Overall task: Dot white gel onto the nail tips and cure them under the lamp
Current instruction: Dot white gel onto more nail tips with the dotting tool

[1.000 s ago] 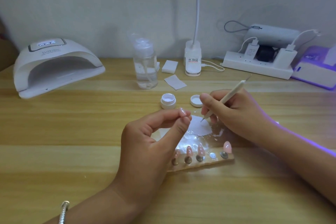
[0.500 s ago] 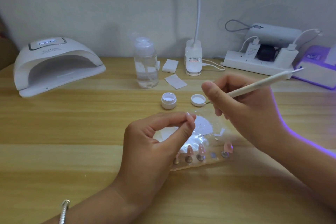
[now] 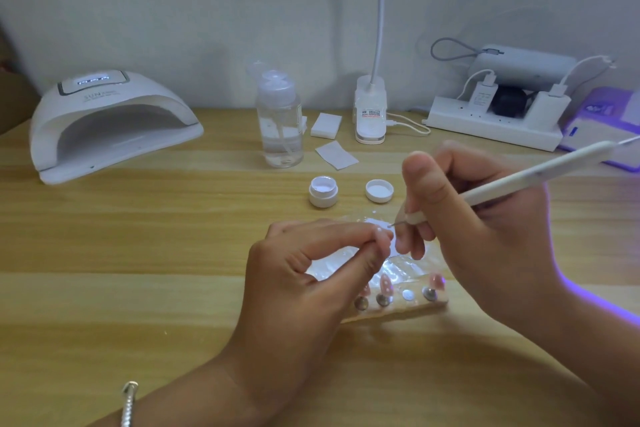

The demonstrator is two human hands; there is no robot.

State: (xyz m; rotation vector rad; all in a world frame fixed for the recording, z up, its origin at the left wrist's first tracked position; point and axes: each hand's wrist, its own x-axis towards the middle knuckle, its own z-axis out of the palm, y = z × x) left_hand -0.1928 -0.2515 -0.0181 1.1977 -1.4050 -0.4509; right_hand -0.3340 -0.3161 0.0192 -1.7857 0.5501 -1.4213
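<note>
1. I judge the nail tip (image 3: 383, 235) feather-light, thin and stiff, with a glossy curve that makes it slippery and apt to flick away; it is best taken by its side edges or root end, leaving the top face untouched, since uncured gel would smear.
2. The left hand (image 3: 311, 274) takes it that way: thumb and forefinger curl into a pinch on the tip, the other fingers loosely tucked; the tip sits just nearer me than the gel pot (image 3: 323, 191), raised off the bench (image 3: 138, 236).
3. The right hand (image 3: 485, 229) grips the dotting pen (image 3: 519, 180) like a pencil; its fine metal point is just beside the pinched tip, nearer me and right of the pot; I cannot tell whether they touch.
4. The tip is mostly hidden by fingertips; I see only a pale sliver with white specks. The pot is small, white and open; its lid (image 3: 379, 191) lies upturned just right of it.
5. More pink tips (image 3: 385, 284) stand on a holder (image 3: 415, 309) further toward me from the pot; the lamp (image 3: 110, 125) sits well left of the pot and further back, display lit.
</note>
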